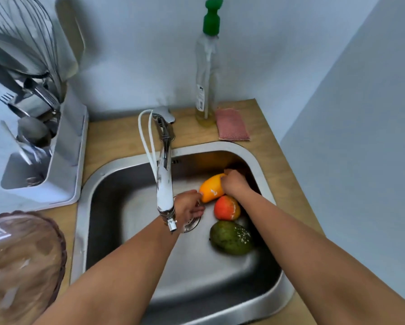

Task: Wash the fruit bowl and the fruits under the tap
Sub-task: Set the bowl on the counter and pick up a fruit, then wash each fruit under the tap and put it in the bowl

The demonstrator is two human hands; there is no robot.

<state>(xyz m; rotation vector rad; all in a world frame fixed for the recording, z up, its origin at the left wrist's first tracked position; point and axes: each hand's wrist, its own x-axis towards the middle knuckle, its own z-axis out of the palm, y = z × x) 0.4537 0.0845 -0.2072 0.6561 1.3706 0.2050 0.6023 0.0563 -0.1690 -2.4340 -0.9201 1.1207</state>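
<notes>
Nearest me, left of the tap [165, 184] and out on the tabletop, stands the fruit bowl [21, 261], tinted glass with a scalloped rim. It is blurred, and its near side is cut off by the edge of view. I judge it heavy, brittle and slick once wet, so I would take it by the rim with both hands.

In the sink [84, 207], right of the tap's spout, lies the green fruit [230, 238]. Just beyond it are the red-orange fruit [226, 207] and then the yellow fruit [211, 187]. My right grip [234, 185] is clenched over the yellow fruit's far end. My left grip [188, 207] reaches its near end from below the spout, which hides the wrist. I cannot tell whether those fingers close or only touch.

The fruits look firm, smooth and wet-glinting, so probably slippery and best cupped round the thick middle. I cannot make out a stream of water.

Behind the tap, to its right, stand a soap bottle [206, 78] and a pink cloth [232, 124].
</notes>
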